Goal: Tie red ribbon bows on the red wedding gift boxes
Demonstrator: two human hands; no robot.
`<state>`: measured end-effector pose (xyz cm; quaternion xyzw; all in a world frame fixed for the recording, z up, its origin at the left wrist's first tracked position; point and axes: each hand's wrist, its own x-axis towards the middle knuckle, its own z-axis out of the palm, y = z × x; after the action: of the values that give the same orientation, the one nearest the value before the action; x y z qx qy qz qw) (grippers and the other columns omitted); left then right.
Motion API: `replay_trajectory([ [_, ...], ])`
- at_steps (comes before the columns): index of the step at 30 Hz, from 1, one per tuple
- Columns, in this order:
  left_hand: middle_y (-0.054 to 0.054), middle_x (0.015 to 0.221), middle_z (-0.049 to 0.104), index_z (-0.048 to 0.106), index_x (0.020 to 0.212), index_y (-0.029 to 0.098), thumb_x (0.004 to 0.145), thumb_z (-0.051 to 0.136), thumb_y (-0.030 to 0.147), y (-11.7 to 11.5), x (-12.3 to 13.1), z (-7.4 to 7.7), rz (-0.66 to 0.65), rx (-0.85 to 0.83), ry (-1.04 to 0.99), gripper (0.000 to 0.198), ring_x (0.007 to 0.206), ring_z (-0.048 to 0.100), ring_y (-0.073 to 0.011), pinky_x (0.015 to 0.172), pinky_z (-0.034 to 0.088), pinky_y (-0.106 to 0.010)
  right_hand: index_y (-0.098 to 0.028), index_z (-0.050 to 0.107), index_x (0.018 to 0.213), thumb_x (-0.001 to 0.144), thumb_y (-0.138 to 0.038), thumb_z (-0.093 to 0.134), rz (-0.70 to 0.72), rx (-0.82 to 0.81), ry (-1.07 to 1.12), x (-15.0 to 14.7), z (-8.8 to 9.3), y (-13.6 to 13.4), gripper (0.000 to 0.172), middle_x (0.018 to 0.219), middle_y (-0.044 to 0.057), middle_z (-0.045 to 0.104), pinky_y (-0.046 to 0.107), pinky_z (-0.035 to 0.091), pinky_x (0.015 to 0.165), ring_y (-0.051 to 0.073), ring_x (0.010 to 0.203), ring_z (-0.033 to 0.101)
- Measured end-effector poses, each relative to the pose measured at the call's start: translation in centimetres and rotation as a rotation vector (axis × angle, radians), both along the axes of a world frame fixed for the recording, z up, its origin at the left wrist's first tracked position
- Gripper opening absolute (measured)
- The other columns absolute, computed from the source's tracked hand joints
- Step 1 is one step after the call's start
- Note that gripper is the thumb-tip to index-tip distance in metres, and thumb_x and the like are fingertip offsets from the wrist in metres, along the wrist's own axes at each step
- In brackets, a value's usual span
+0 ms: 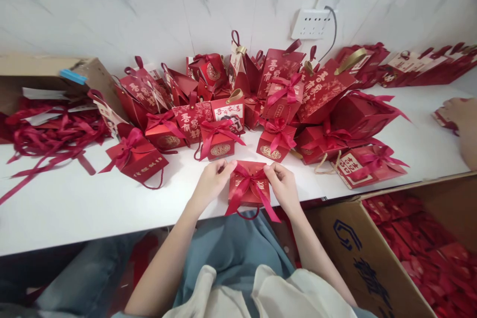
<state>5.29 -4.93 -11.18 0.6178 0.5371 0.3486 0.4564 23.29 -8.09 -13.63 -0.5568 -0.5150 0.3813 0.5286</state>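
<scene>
A red gift box (242, 198) with gold lettering rests at the table's front edge, right before me. A bright pink-red ribbon bow (250, 179) is tied across its top, its two tails hanging over the front, and a dark red cord loops below. My left hand (213, 181) is closed in a pinch at the bow's left loop, by the box's upper left corner. At the opposite corner, my right hand (282, 184) pinches the right loop between thumb and fingers. The fingertips partly cover both loop ends.
Several finished-looking red boxes (219, 141) with bows crowd the white table (182, 184) behind. Loose ribbons (55, 129) lie at left beside a cardboard box (100, 79). A carton (335, 238) of red boxes stands lower right. Another person's hand (464, 124) is at far right.
</scene>
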Motion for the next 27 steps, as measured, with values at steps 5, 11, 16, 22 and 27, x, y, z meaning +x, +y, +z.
replay_trajectory([
  [5, 0.006, 0.056, 0.034, 0.035, 0.058, 0.020, 0.081, 0.050, 0.034, -0.6, 0.4, -0.2, -0.006, 0.020, -0.024, 0.031, 0.055, 0.035, -0.0106, 0.055, 0.027, -0.025, -0.020, 0.037, 0.055, 0.079, -0.047, 0.056, 0.022, -0.026, 0.080, 0.1, -0.3, 0.1, 0.041, 0.053, -0.006, 0.034, 0.024, 0.027, 0.050, 0.009, 0.051, 0.031],
  [11, 0.005, 0.057, 0.036, 0.039, 0.060, 0.019, 0.082, 0.050, 0.032, -2.7, 0.8, -1.3, 0.160, 0.033, -0.207, 0.028, 0.056, 0.036, -0.0100, 0.056, 0.031, -0.023, -0.020, 0.036, 0.055, 0.083, -0.044, 0.054, -0.009, -0.052, 0.203, -0.3, -0.8, -0.7, 0.041, 0.055, -0.006, 0.031, 0.024, 0.028, 0.052, 0.010, 0.053, 0.030],
  [16, 0.005, 0.056, 0.037, 0.039, 0.060, 0.019, 0.082, 0.050, 0.032, -3.2, 1.3, -2.2, 0.244, 0.022, -0.267, 0.028, 0.054, 0.036, -0.0096, 0.053, 0.031, -0.022, -0.020, 0.036, 0.055, 0.083, -0.043, 0.055, -0.048, -0.080, 0.293, -0.7, -1.3, -0.8, 0.041, 0.055, -0.006, 0.029, 0.024, 0.026, 0.050, 0.009, 0.052, 0.026],
  [22, 0.005, 0.054, 0.036, 0.037, 0.058, 0.020, 0.081, 0.049, 0.033, -2.9, 1.3, -2.6, 0.251, 0.002, -0.286, 0.029, 0.052, 0.035, -0.0098, 0.052, 0.031, -0.023, -0.020, 0.036, 0.055, 0.083, -0.046, 0.054, -0.037, -0.099, 0.241, -0.7, -1.3, -0.9, 0.042, 0.055, -0.006, 0.032, 0.024, 0.029, 0.051, 0.010, 0.052, 0.030],
  [27, 0.004, 0.055, 0.038, 0.040, 0.057, 0.019, 0.082, 0.046, 0.038, -2.2, 0.2, -1.9, 0.187, -0.041, -0.266, 0.031, 0.055, 0.038, -0.0106, 0.055, 0.032, -0.024, -0.021, 0.051, 0.077, 0.080, -0.058, 0.053, 0.025, 0.031, 0.104, 1.2, -1.3, -1.4, 0.037, 0.073, -0.001, 0.050, 0.028, 0.044, 0.068, 0.015, 0.071, 0.051],
])
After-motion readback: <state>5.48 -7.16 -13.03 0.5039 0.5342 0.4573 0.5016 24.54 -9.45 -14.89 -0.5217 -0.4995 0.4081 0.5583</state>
